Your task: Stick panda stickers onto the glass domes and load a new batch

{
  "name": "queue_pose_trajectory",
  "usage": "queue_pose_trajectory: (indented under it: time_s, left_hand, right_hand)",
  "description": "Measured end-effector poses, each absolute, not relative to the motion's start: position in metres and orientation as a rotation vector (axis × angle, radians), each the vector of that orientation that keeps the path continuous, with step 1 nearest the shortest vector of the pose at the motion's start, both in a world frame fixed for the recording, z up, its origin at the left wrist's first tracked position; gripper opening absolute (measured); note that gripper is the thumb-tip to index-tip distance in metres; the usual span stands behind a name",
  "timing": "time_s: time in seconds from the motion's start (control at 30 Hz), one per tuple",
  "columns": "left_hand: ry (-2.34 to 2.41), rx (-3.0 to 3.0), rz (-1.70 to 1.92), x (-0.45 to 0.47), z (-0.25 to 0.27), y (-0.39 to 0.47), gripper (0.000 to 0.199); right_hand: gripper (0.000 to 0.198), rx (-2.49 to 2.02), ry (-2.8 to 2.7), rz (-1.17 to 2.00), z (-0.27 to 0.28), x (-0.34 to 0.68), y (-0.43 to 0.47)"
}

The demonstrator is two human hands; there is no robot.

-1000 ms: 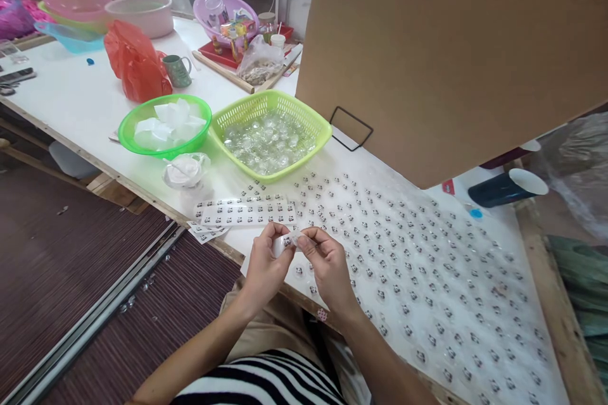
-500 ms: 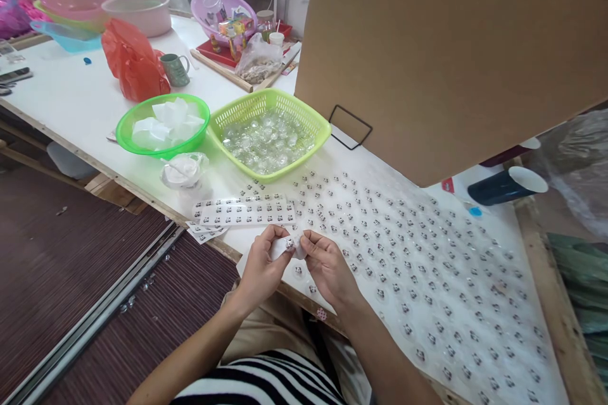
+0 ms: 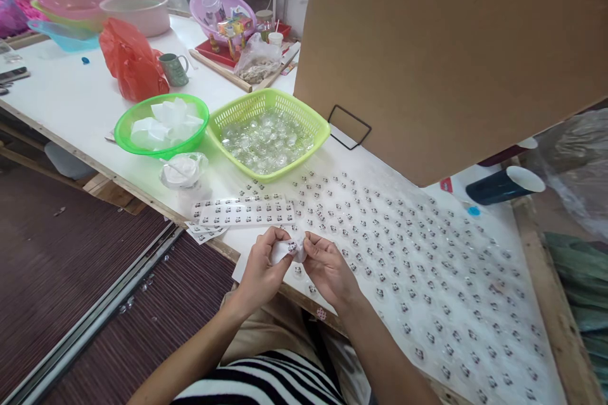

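My left hand (image 3: 265, 269) is closed on a small white sticker strip (image 3: 280, 252) that carries a black panda print, held just above the table's front edge. At the strip's right end, the fingertips of my right hand (image 3: 330, 269) are pinched together on a whitish, partly see-through piece; whether it is part of the strip or a separate clear disc, I cannot tell. Printed panda sticker sheets (image 3: 247, 210) lie beyond my left hand. To the right, many clear round pieces with panda prints (image 3: 403, 266) cover the white table.
A yellow-green basket (image 3: 268, 168) full of clear round pieces stands ahead, beside a green bowl (image 3: 161, 152) of white paper pieces. A bagged white roll (image 3: 183, 171) sits nearer. A large cardboard panel (image 3: 427, 63) rises at the right, with a dark cup (image 3: 498, 186) beside it.
My hands stay together over the table edge, and the sticker strip has tilted slightly between my fingers. The rest of the table looks the same.
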State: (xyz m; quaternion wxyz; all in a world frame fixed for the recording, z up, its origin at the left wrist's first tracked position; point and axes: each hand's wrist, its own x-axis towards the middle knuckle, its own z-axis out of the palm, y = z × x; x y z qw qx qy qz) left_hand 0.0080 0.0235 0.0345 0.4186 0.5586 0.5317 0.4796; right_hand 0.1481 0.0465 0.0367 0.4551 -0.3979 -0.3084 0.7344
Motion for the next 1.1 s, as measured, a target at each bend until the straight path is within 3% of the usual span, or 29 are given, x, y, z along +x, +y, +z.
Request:
queue_pose_trajectory:
  time_s: [0.33, 0.53, 0.67, 1.1]
  left_hand:
    - [1.349, 1.518, 1.213, 0.006, 0.03, 0.02, 0.008]
    - [1.574, 1.988, 1.421, 0.005, 0.027, 0.022, 0.03]
    - [1.646, 2.221, 1.481, 0.005, 0.032, 0.023, 0.012]
    - [1.197, 0.959, 1.516, 0.004, 0.036, 0.028, 0.008]
  right_hand:
    - [0.029, -0.938, -0.788, 1.853, 0.034, 0.147, 0.046]
    - [0.027, -0.969, -0.809, 1.683, 0.036, 0.147, 0.043]
    - [0.026, -0.997, -0.844, 1.614, 0.036, 0.147, 0.04]
    - [0.025, -1.023, -0.662, 1.512, 0.035, 0.143, 0.039]
